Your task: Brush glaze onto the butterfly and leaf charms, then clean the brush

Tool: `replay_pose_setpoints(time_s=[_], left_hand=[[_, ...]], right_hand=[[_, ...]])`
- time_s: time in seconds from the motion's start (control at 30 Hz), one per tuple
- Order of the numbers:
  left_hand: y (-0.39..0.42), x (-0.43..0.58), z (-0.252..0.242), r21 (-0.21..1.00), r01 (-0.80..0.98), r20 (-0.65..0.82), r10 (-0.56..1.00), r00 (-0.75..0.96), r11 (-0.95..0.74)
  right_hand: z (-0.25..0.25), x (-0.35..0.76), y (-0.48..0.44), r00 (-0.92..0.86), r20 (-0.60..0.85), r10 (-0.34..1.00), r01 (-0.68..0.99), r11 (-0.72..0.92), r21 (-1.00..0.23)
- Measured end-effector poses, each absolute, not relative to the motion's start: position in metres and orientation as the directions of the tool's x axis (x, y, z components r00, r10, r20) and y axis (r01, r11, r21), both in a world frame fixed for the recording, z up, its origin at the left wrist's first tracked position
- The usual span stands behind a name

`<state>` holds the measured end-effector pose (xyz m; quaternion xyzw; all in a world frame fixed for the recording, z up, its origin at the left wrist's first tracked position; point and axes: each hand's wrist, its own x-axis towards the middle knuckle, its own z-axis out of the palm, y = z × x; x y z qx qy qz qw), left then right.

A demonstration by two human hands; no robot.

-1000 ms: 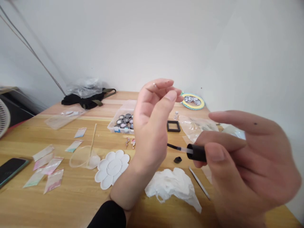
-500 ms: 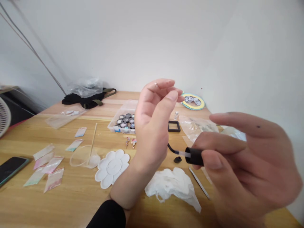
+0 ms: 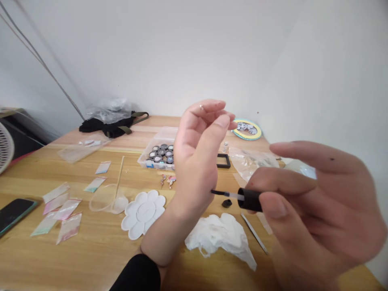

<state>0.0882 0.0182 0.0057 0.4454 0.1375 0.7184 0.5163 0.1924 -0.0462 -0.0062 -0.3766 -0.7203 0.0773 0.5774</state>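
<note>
Right hand (image 3: 306,206) clenched on a black brush cap (image 3: 250,199): thumb below, a finger above, another finger spread higher and blurred. Cap held in the air above the tabletop (image 3: 100,250), not resting on it. Long axis lies nearly level, with the thin stem and dark tip pointing left and slightly up. Tip just beside the left wrist; contact cannot be told.

Left hand (image 3: 197,149) raised and empty, fingers loosely curled, palm turned toward the wearer. Black sleeve (image 3: 135,275) at its forearm.

Surface is light, grained wood, set against a plain white wall (image 3: 182,52). Fan grille (image 3: 6,147) at far left edge. Black bag with olive straps (image 3: 110,129) at the back, clear plastic (image 3: 107,111) bunched on it. Phone (image 3: 15,214) lies face up at left.

Clear plastic box (image 3: 160,135) beyond the left hand holds round pots with metal rims (image 3: 160,152), packed close; contents too small to tell. White flower-shaped palette (image 3: 142,214) lies near the left forearm, its petal wells pale. Small zip bags (image 3: 62,212) scattered at left, tinted pink and teal at their ends. Round clear dish (image 3: 106,200) beside the palette, a wooden stick (image 3: 119,178) lying across it. Crumpled white tissue (image 3: 218,238) under the gap between the hands, with slim metal tweezers (image 3: 254,232) beside it. Small black piece (image 3: 226,203) sits just below the brush tip.
</note>
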Motion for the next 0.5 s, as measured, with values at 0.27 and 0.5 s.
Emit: replay_pose_setpoints(time_s=[0.27, 0.5], left_hand=[[0.0161, 0.0871, 0.0055, 0.654, -0.602, 0.509, 0.855, -0.098, -0.458], [0.0214, 0.0867, 0.0024, 0.630, -0.589, 0.552, 0.825, -0.117, -0.505]], right_hand=[[-0.0099, 0.1932, -0.0473, -0.020, 0.739, 0.674, 0.394, 0.684, -0.614], [-0.0042, 0.1934, -0.0435, -0.090, 0.839, 0.537, 0.435, 0.778, -0.452]])
